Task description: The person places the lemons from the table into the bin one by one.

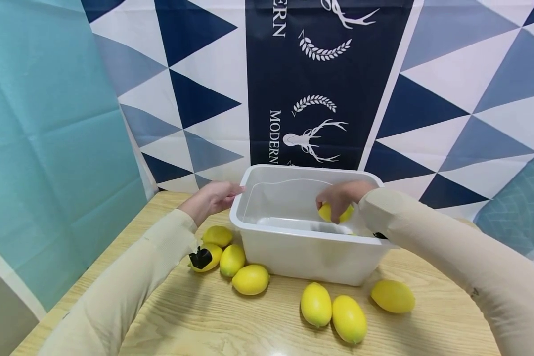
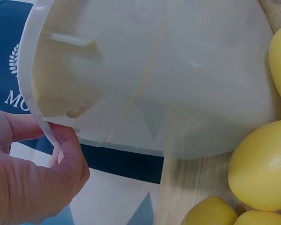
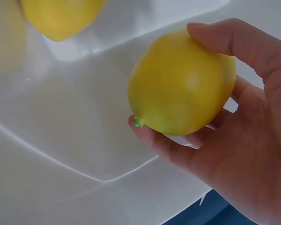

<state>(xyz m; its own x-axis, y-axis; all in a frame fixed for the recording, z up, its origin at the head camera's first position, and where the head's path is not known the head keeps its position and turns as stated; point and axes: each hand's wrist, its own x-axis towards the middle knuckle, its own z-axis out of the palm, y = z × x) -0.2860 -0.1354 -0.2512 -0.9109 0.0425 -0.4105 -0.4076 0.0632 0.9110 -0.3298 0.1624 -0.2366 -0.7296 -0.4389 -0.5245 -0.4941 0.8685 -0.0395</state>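
Note:
A white plastic bin (image 1: pixel 302 257) stands on the wooden table. My left hand (image 1: pixel 219 196) pinches the rim at its left end; in the left wrist view, thumb and fingers of that hand (image 2: pixel 35 173) close over the lip. Inside the bin, my right hand (image 1: pixel 343 197) grips a yellow lemon (image 3: pixel 182 82) with a small green tip, held above the floor of the bin. Another lemon (image 3: pixel 63 16) lies in the bin, mostly hidden by the front wall in the head view.
Several lemons (image 1: pixel 250 280) cluster by the bin's front left corner. Two lemons (image 1: pixel 316 305) lie side by side in front, and one lemon (image 1: pixel 393 296) rests near the right corner. A patterned cloth (image 1: pixel 311 74) hangs behind the table (image 1: pixel 231 326).

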